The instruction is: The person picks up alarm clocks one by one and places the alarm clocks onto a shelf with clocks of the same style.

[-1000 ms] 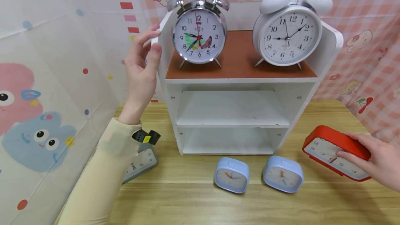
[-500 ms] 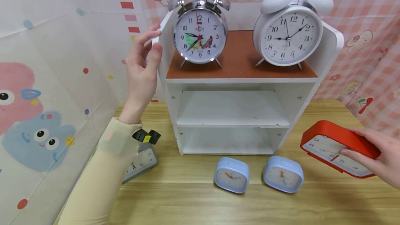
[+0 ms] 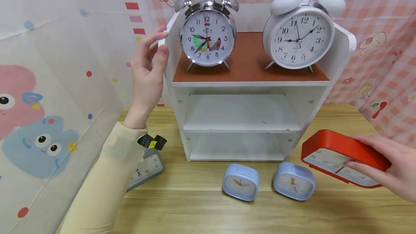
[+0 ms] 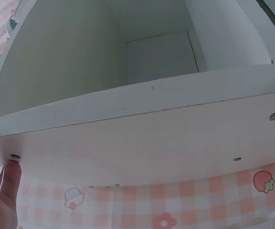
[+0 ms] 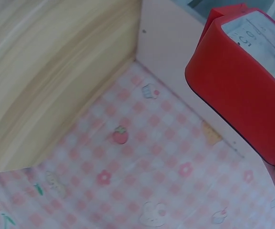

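My right hand (image 3: 394, 170) grips a red alarm clock (image 3: 351, 151) by its top and face, with the thumb across the dial. The clock is tilted, off to the right of the white shelf unit (image 3: 250, 83); the right wrist view shows the red clock (image 5: 242, 90) overlapping the unit's side wall. My left hand (image 3: 149, 66) rests its fingertips and thumb against the unit's left side panel, near the top; fingers of this hand (image 4: 11, 179) touch the outer wall in the left wrist view. A silver twin-bell clock (image 3: 208, 39) and a white twin-bell clock (image 3: 300, 39) stand on the brown top shelf.
Two small light-blue clocks (image 3: 241, 182) (image 3: 294, 181) stand on the wooden table (image 3: 195, 212) before the unit. A grey clock (image 3: 147, 170) lies partly behind my left sleeve. Patterned cloth (image 3: 370, 64) hangs close behind and on both sides.
My right hand has carried the red clock left toward the shelf unit, first rising a little, then dipping. My left hand and the other clocks stay in place.
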Demonstrator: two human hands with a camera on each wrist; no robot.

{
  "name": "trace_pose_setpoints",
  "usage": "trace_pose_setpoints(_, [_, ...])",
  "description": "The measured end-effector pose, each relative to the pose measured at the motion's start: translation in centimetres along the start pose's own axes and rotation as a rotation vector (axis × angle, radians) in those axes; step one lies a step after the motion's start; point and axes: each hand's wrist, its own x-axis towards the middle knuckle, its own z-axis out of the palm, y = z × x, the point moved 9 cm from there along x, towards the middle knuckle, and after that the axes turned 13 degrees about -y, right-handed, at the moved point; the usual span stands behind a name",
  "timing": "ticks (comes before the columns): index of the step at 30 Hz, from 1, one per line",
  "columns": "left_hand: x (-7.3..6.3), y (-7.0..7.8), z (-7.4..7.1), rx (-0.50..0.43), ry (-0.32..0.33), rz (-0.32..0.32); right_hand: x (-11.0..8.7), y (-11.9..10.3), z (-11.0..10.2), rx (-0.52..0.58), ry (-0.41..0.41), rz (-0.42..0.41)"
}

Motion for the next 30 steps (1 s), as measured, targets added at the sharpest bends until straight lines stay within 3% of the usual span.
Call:
trace_pose_setpoints(11, [0.1,-0.1,0.1,-0.002,-0.012,-0.006,1.6,-3.2,0.1,-0.003,-0.007,-0.122])
trace_pose_setpoints(17, [0.1,-0.1,0.1,-0.014,-0.022,-0.001,2.7,-4.2,0.8,-0.014,-0.06,-0.108])
trace_pose_setpoints(30, [0.1,-0.2,0.0,-0.033,-0.027,0.01,5.7,-7.9,1.6,-0.026,-0.117,-0.177])
